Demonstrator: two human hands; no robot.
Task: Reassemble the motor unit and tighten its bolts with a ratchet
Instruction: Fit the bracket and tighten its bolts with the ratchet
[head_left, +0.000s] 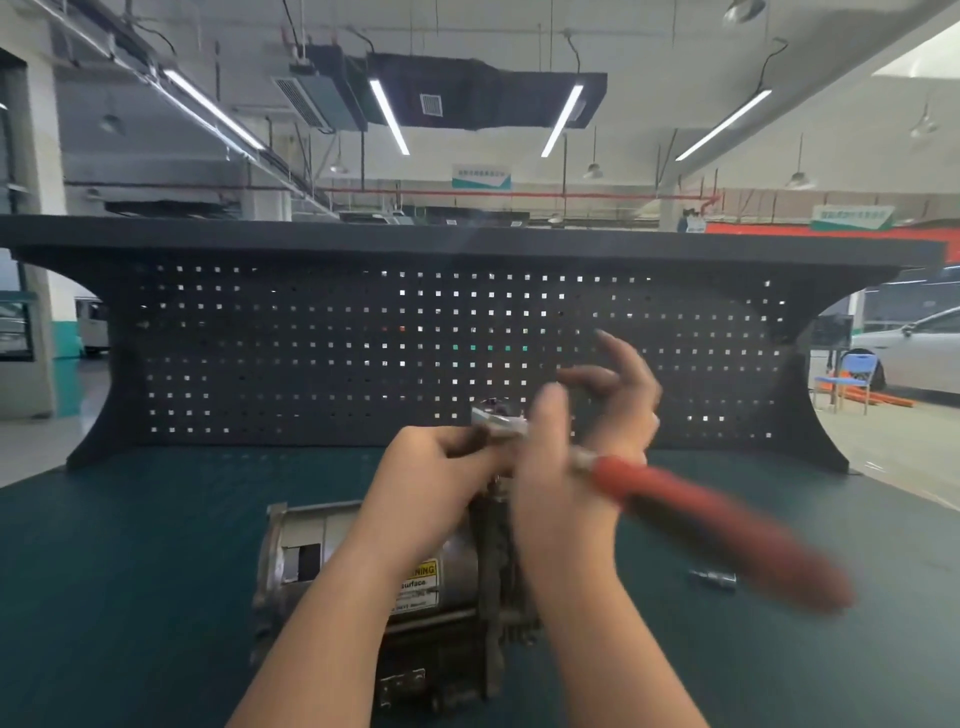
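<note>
The silver motor unit (317, 566) lies on its side on the green bench mat (130, 571), with a yellow warning label on its casing. Above it I hold a ratchet (701, 514) with a red handle that slants down to the right and is blurred. My left hand (431, 478) grips the ratchet's metal head end. My right hand (582, 441) is against the shaft near the head, thumb up and fingers spread and loosely curved; it is blurred. The motor's right end is hidden behind my forearms.
A small metal socket (712, 578) lies on the mat to the right of the motor. A dark pegboard back panel (311, 353) stands along the bench's far edge. A blue chair (852, 374) and a white car (924, 353) stand beyond the bench at right.
</note>
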